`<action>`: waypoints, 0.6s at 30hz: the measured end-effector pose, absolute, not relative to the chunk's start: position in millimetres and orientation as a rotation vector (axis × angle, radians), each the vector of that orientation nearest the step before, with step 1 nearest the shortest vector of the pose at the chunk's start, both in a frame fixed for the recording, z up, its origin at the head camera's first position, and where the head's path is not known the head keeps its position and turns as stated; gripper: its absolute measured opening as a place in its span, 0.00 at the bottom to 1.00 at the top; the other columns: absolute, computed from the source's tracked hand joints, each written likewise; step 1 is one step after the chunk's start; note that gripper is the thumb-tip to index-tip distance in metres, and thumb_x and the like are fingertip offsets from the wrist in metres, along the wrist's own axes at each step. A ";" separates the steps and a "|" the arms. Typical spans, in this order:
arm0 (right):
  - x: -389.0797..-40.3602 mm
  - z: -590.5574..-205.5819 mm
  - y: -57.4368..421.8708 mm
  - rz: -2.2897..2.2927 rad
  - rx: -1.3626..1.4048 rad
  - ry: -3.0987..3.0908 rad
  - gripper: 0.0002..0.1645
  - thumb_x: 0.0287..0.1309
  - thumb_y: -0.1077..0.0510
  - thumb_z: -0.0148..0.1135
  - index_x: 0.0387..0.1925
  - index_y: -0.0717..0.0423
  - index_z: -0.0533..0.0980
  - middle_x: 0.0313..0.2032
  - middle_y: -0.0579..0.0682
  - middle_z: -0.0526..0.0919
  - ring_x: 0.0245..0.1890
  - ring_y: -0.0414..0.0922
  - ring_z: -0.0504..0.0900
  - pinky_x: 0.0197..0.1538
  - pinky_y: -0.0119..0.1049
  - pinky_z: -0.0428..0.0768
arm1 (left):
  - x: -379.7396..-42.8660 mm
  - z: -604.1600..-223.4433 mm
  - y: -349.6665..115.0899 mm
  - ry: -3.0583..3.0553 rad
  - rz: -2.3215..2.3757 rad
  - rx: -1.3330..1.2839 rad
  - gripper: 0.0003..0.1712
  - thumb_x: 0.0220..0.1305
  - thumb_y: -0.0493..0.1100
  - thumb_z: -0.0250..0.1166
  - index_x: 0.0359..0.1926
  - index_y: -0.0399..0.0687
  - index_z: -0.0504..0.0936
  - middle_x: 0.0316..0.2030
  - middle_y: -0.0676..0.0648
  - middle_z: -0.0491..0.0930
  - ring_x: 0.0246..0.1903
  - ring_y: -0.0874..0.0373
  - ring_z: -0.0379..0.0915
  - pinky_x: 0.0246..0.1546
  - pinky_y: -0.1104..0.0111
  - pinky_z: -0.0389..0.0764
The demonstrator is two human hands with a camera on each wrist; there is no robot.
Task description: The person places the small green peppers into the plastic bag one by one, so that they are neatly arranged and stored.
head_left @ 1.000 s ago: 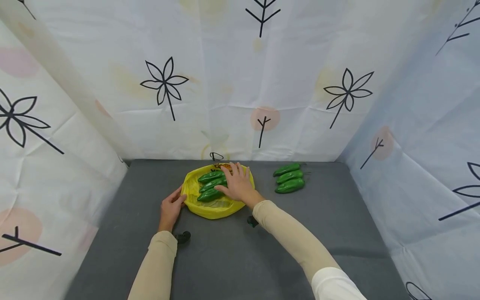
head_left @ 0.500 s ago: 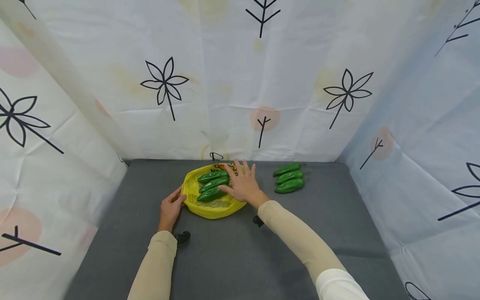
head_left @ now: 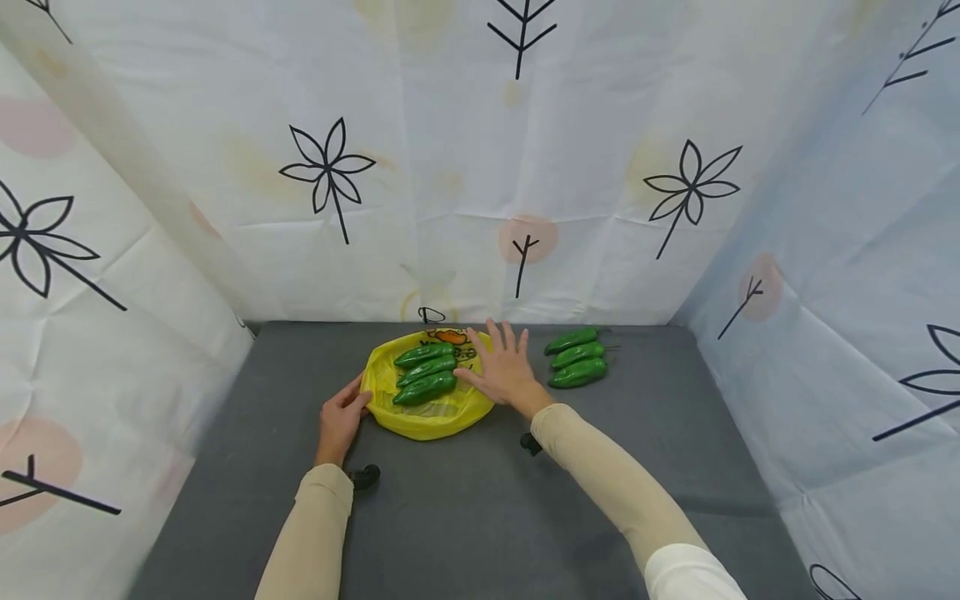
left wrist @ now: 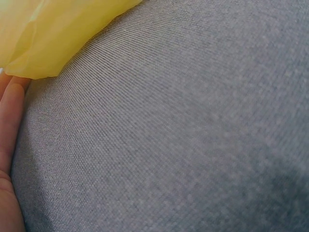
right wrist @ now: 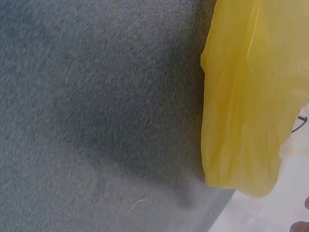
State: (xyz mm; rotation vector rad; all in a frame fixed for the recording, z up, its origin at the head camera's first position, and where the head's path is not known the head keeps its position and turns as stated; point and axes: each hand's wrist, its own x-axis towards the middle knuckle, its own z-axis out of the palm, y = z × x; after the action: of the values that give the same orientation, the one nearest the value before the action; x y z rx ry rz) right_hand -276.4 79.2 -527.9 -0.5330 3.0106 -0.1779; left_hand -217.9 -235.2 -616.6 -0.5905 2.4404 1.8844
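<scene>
A yellow plastic bag (head_left: 422, 427), its mouth spread round like a shallow bowl, lies on the table with three green chili peppers (head_left: 424, 389) side by side inside. My left hand (head_left: 339, 425) pinches the bag's left rim between thumb and fingers. In the left wrist view those fingers (left wrist: 11, 121) meet the edge of the yellow plastic. Over the right rim hovers my right hand (head_left: 508, 375), fingers spread and holding nothing, covering part of the bag's print. Only fingertips (right wrist: 300, 226) of it show in the right wrist view, beyond the bag's crinkled side (right wrist: 241, 121).
Three more green chili peppers (head_left: 577, 372) lie in a row on the dark grey table (head_left: 450, 533), right of the bag. A white cloth (head_left: 450, 150) printed with leaf and twig drawings rises behind the table, with similar cloth at both sides.
My right hand has drawn off the peppers in the bag to the right, its fingers spread, uncovering their right ends. My left hand has stayed at the left rim.
</scene>
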 end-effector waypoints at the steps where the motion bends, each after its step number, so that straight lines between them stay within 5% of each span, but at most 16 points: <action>1: -276.1 -527.1 80.6 -0.177 -0.531 3.013 0.51 0.67 0.19 0.39 0.83 0.34 0.43 0.83 0.56 0.38 0.81 0.64 0.40 0.77 0.73 0.40 | -217.9 -616.6 -235.3 2.443 1.883 -0.588 0.30 0.71 0.56 0.64 0.72 0.67 0.72 0.68 0.46 0.76 0.61 0.55 0.75 0.40 0.87 0.77; 10: -269.6 -521.5 94.0 -0.224 -0.527 3.034 0.50 0.67 0.22 0.46 0.82 0.36 0.47 0.82 0.56 0.42 0.81 0.65 0.42 0.76 0.74 0.40 | -217.5 -617.6 -234.0 2.466 1.864 -0.587 0.28 0.72 0.57 0.63 0.71 0.71 0.73 0.62 0.45 0.80 0.55 0.60 0.78 0.42 0.85 0.78; 18: -268.8 -524.6 111.9 -0.148 -0.502 3.055 0.51 0.68 0.21 0.42 0.83 0.36 0.45 0.82 0.56 0.41 0.81 0.64 0.42 0.76 0.73 0.40 | -216.8 -619.9 -235.9 2.455 1.872 -0.584 0.29 0.70 0.59 0.64 0.71 0.72 0.73 0.63 0.48 0.80 0.48 0.70 0.76 0.41 0.86 0.78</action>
State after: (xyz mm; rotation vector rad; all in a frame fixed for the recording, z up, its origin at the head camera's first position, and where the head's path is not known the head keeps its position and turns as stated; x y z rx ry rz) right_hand -268.8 111.9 -524.6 -0.5019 3.0548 -0.1481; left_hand -216.8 -235.9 -619.9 -0.5843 2.4551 1.8721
